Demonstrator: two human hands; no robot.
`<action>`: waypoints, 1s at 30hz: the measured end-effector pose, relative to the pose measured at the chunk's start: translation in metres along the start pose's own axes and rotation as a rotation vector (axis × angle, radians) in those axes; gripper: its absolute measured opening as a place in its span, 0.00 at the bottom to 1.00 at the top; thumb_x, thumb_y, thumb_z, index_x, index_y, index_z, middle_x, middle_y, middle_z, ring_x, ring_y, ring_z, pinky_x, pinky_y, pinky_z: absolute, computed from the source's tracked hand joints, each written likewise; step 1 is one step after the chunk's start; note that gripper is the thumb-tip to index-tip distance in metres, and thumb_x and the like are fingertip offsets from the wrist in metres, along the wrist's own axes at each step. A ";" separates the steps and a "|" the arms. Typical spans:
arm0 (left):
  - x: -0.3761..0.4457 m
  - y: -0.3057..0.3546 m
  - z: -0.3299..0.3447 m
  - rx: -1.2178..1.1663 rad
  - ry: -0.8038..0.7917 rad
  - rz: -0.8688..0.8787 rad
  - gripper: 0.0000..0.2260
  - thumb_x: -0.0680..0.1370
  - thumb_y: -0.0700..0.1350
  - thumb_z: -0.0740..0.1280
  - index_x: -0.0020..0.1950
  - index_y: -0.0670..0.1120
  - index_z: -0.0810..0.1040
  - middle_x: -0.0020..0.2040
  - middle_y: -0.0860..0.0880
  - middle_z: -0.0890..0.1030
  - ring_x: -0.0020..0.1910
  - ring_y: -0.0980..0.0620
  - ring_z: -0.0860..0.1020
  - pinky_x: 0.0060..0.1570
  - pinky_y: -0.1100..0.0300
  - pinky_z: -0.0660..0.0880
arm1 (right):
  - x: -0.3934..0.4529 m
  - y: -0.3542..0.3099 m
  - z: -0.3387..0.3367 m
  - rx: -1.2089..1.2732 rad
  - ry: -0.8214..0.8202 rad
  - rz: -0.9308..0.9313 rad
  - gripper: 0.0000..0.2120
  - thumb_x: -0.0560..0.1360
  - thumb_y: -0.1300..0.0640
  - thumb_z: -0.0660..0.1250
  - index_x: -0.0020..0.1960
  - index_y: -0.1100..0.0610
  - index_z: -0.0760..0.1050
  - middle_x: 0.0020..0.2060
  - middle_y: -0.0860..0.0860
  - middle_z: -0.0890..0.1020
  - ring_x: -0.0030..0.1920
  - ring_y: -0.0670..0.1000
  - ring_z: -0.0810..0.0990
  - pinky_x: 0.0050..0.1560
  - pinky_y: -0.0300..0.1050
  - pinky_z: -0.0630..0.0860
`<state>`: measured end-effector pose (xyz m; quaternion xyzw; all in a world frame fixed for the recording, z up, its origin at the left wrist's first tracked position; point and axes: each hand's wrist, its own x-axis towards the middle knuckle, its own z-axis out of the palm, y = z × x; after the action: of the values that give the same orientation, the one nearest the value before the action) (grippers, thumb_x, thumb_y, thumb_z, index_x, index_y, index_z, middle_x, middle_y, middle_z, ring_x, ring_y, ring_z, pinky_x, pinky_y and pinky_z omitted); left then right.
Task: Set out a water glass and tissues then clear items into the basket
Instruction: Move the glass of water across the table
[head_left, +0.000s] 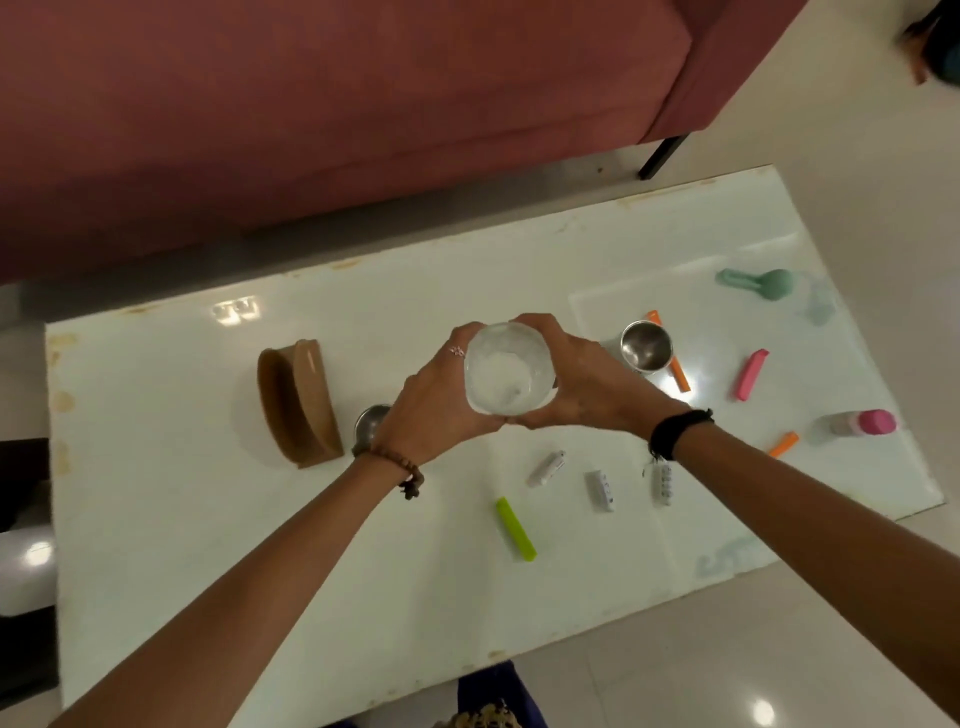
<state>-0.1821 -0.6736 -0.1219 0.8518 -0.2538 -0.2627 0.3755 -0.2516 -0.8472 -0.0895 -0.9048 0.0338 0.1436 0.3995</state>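
A clear water glass (506, 368) is held above the middle of the white table (208, 545), seen from above. My left hand (434, 402) wraps its left side and my right hand (587, 384) wraps its right side. To the left on the table stands a brown curved holder (298, 402), with nothing visible in it. No tissues and no basket are in view.
A steel cup (645, 345) stands right of my hands; another steel cup (370, 422) is half hidden under my left wrist. Scattered on the table: green (515, 529), pink (751, 374) and orange (783, 444) sticks, white batteries (600, 490), a pink-capped bottle (865, 422), a teal scoop (758, 283). A red sofa (311, 104) lies beyond.
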 end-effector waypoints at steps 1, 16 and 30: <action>0.010 -0.001 0.002 0.006 0.004 -0.005 0.40 0.59 0.52 0.78 0.64 0.58 0.59 0.60 0.53 0.76 0.54 0.52 0.76 0.49 0.62 0.68 | 0.009 0.006 -0.003 0.002 -0.016 0.011 0.43 0.64 0.48 0.77 0.69 0.53 0.56 0.60 0.53 0.76 0.54 0.53 0.78 0.53 0.48 0.77; 0.106 -0.037 0.017 0.079 0.041 -0.088 0.39 0.59 0.50 0.79 0.63 0.51 0.62 0.48 0.53 0.74 0.44 0.49 0.75 0.45 0.58 0.72 | 0.110 0.075 -0.001 -0.012 -0.090 -0.002 0.42 0.61 0.51 0.79 0.65 0.54 0.57 0.53 0.49 0.74 0.50 0.52 0.75 0.47 0.43 0.70; 0.110 -0.036 0.017 0.000 0.012 -0.124 0.39 0.61 0.46 0.78 0.66 0.50 0.60 0.53 0.51 0.74 0.50 0.48 0.75 0.50 0.57 0.73 | 0.118 0.075 -0.003 0.007 -0.124 0.034 0.41 0.62 0.56 0.79 0.66 0.57 0.57 0.60 0.55 0.74 0.54 0.54 0.75 0.51 0.44 0.71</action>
<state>-0.1039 -0.7302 -0.1882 0.8674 -0.1985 -0.2804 0.3600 -0.1517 -0.8938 -0.1749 -0.8920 0.0250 0.2058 0.4016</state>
